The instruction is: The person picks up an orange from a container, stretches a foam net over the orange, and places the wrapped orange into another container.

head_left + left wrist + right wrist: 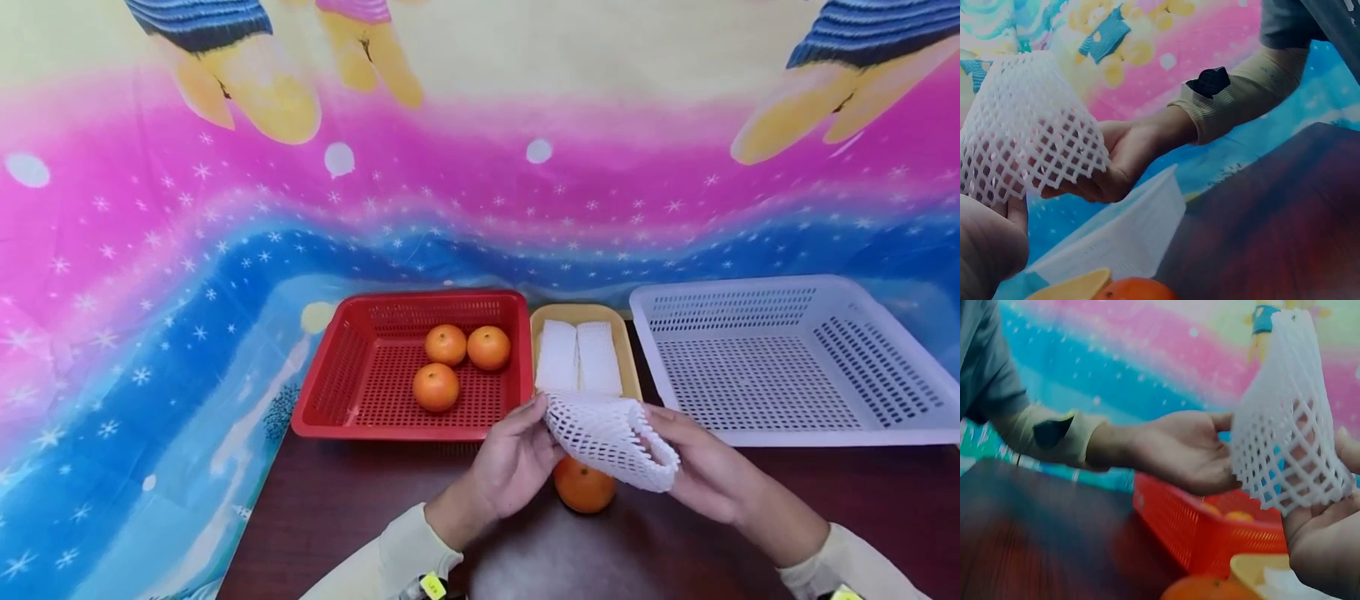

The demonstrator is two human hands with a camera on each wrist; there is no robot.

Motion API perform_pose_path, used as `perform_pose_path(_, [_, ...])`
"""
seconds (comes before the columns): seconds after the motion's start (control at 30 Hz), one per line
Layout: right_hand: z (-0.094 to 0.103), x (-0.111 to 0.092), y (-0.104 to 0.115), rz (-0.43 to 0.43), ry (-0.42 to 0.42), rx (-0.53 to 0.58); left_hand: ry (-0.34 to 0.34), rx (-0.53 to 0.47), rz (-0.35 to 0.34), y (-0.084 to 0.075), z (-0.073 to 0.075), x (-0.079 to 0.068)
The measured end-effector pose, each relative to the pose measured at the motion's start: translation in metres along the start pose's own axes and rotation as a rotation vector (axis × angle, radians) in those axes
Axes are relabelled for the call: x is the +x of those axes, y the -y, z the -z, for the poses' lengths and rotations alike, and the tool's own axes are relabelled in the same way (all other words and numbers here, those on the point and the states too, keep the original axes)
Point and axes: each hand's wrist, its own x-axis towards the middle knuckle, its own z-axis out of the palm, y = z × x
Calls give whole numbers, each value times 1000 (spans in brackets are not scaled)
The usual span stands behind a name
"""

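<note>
A white foam fruit net is held between both hands above the table, its open mouth turned toward the right hand. The left hand pinches its left end with thumb and fingers. At the mouth, the right hand grips the rim, its thumb on the upper side; in the right wrist view fingers show through the mesh of the net. Directly beneath the net, an orange rests on the table, partly covered by it in the head view. The net looks hollow, with no fruit visible inside.
A red basket with three oranges stands at the left. Beside it, a yellow tray holds flat white foam nets in two stacks. To the right is a white basket. A printed cloth hangs behind the dark table.
</note>
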Motion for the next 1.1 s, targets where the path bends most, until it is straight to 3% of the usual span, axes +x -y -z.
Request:
perform_pose_path(0.13, [8, -9, -11, -50, -129, -78, -110, 103, 17, 11, 7, -6])
perform_pose_path(0.23, [13, -15, -20, -58, -280, -192, -274, 277, 16, 29, 13, -12])
perform_pose_path(0.37, [21, -18, -34, -69, -522, -363, -460, 515, -38, 51, 23, -16])
perform_pose_path(0.5, [26, -17, -51, -108, -663, -439, -558, 641, -90, 62, 30, -13])
perform_pose_path(0.8, [31, -6, -75, -137, -882, -611, -653, 793, -89, 70, 41, -13])
perform_pose_path(0.97, [28, 0, -81, -106, -970, -728, -654, 859, -142, 74, 44, -11])
perform_pose_path(1.1, [26, 4, -81, -108, -1003, -756, -640, 875, -152, 75, 43, -9])
